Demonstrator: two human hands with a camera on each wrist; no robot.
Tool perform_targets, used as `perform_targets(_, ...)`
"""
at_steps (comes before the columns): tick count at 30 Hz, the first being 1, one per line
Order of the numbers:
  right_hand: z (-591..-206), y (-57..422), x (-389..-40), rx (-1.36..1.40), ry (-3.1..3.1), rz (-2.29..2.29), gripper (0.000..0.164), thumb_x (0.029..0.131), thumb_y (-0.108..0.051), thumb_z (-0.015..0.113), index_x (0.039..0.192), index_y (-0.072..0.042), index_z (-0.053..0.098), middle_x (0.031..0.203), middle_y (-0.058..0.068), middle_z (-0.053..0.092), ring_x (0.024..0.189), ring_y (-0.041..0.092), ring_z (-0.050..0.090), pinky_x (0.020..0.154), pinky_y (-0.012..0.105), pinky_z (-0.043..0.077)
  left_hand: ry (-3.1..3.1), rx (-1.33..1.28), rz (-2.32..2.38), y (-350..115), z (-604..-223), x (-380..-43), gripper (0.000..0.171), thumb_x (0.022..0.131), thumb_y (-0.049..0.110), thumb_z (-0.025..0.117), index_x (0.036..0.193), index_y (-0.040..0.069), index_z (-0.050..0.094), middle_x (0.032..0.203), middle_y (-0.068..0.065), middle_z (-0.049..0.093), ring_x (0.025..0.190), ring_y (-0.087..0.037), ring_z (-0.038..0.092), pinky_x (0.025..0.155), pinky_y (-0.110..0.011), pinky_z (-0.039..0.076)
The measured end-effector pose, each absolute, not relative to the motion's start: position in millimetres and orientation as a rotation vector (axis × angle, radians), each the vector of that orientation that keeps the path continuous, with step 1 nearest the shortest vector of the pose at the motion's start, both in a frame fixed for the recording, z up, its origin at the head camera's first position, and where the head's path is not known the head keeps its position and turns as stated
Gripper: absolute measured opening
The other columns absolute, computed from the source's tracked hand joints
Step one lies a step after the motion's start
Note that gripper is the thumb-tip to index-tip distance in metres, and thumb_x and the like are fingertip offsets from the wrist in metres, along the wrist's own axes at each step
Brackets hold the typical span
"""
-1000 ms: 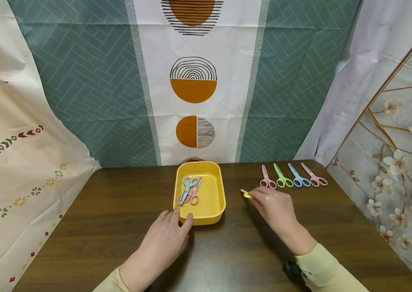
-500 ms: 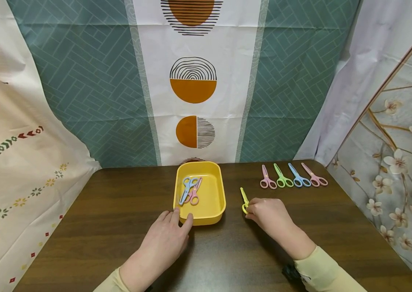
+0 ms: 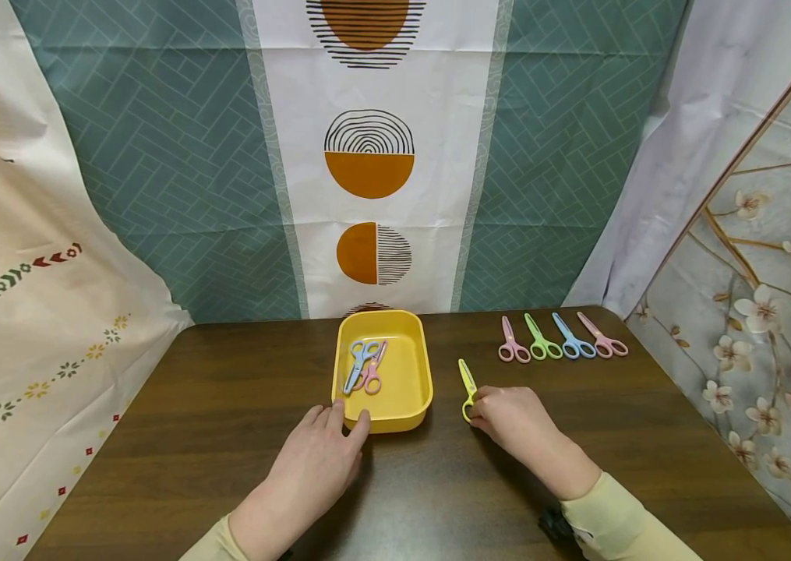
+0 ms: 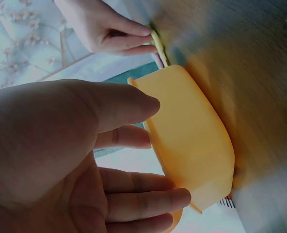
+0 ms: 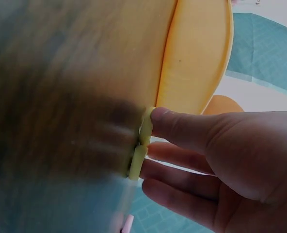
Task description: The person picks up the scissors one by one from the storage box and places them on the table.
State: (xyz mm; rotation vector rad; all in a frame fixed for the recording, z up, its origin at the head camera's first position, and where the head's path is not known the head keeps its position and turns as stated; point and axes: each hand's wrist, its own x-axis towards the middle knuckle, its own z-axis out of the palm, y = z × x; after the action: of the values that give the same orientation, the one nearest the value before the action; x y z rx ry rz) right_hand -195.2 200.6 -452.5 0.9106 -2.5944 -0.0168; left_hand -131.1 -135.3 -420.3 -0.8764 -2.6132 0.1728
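Observation:
My right hand pinches the handle end of yellow scissors, which lie along the table with blades pointing away. In the right wrist view, thumb and fingertips are at the two yellow handle loops, low against the tabletop. My left hand rests at the near left corner of a yellow tray. Its fingers are extended, with fingertips at the rim and the thumb by the near wall. Inside the tray, blue scissors lie partly over pink scissors.
At the back right of the dark wooden table lies a row of scissors: pink, green, blue and another pink pair. Patterned curtains hang behind the table and along both sides.
My right hand has drawn toward me, and the yellow scissors have turned to lie with blades pointing away, right of the tray. The left hand and tray have not moved.

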Motion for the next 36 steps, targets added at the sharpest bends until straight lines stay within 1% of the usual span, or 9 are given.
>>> perform_targets(4,-450.9,199.6,-190.9,0.897,-2.625,-0.03,0.017,0.084,-0.021,0.096,0.085,-0.024,0.079,0.086,-0.006,0.07,0.073,0.017,0.071,0.057,0.039,0.056,-2.617,-0.877,0.18,-134.9,-421.9,-131.8,0.057,0.088,0.031,0.092,0.135,0.007,0.07,0.122,-0.031,0.073,0.107,-0.04,0.075,0.102,-0.052,0.058)
perform_targets(7,-448.2,198.6,-184.8,0.876,-2.657,-0.02,0.019,0.085,-0.024,0.096,0.091,-0.021,0.078,0.093,-0.004,0.073,0.081,0.02,0.072,0.063,0.04,0.059,-2.621,-0.876,0.181,-134.1,-421.5,-131.2,0.057,0.089,0.031,0.091,0.135,0.007,0.07,0.122,-0.03,0.073,0.107,-0.04,0.075,0.102,-0.051,0.057)
perform_targets(9,-446.2,198.2,-179.5,0.864,-2.679,-0.012,0.023,0.085,-0.027,0.096,0.097,-0.018,0.078,0.1,-0.001,0.074,0.091,0.024,0.073,0.072,0.042,0.062,-2.616,-0.878,0.187,-133.7,-421.5,-131.1,0.056,0.089,0.031,0.091,0.135,0.007,0.07,0.122,-0.03,0.073,0.107,-0.04,0.076,0.102,-0.051,0.057)
perform_targets(13,-440.3,198.1,-167.6,0.855,-2.769,-0.005,0.042,0.088,-0.036,0.094,0.118,-0.011,0.079,0.119,0.008,0.076,0.116,0.033,0.072,0.094,0.049,0.062,-2.582,-0.883,0.202,-133.3,-421.1,-131.0,0.055,0.089,0.03,0.09,0.133,0.007,0.07,0.12,-0.03,0.074,0.105,-0.04,0.076,0.101,-0.05,0.058)
perform_targets(16,-435.6,198.4,-161.2,0.837,-2.902,0.017,0.061,0.091,-0.045,0.09,0.136,-0.007,0.074,0.138,0.015,0.071,0.133,0.042,0.065,0.108,0.055,0.056,-2.559,-0.886,0.205,-133.8,-421.8,-131.7,0.055,0.087,0.029,0.091,0.132,0.007,0.07,0.118,-0.031,0.074,0.104,-0.04,0.076,0.1,-0.05,0.058)
perform_targets(18,-433.4,198.5,-158.2,0.821,-2.996,0.051,0.07,0.094,-0.05,0.086,0.145,-0.006,0.07,0.149,0.018,0.065,0.141,0.047,0.059,0.114,0.058,0.051,-2.557,-0.888,0.204,-134.2,-422.7,-132.5,0.056,0.086,0.029,0.092,0.132,0.006,0.07,0.118,-0.031,0.074,0.104,-0.04,0.076,0.099,-0.051,0.058)
perform_targets(22,-432.4,198.5,-155.2,0.814,-3.093,0.122,0.076,0.095,-0.053,0.083,0.153,-0.006,0.065,0.159,0.02,0.058,0.147,0.051,0.052,0.118,0.061,0.046,-2.568,-0.887,0.201,-134.7,-422.3,-132.3,0.056,0.087,0.029,0.092,0.132,0.006,0.07,0.118,-0.031,0.074,0.104,-0.039,0.076,0.099,-0.051,0.058)
perform_targets(28,-435.6,198.7,-155.1,0.803,-3.137,0.15,0.079,0.097,-0.055,0.08,0.158,-0.009,0.06,0.163,0.022,0.053,0.147,0.05,0.052,0.118,0.061,0.046,-2.582,-0.885,0.205,-135.4,-421.4,-130.9,0.055,0.088,0.03,0.091,0.133,0.006,0.069,0.119,-0.03,0.074,0.104,-0.039,0.076,0.099,-0.05,0.058)
perform_targets(36,-436.8,195.1,-156.4,0.833,-3.11,0.159,0.078,0.098,-0.054,0.08,0.156,-0.006,0.061,0.162,0.026,0.053,0.149,0.047,0.051,0.118,0.06,0.046,-2.568,-0.883,0.2,-135.9,-423.1,-132.2,0.055,0.087,0.028,0.091,0.132,0.006,0.069,0.118,-0.031,0.074,0.103,-0.04,0.076,0.099,-0.051,0.059)
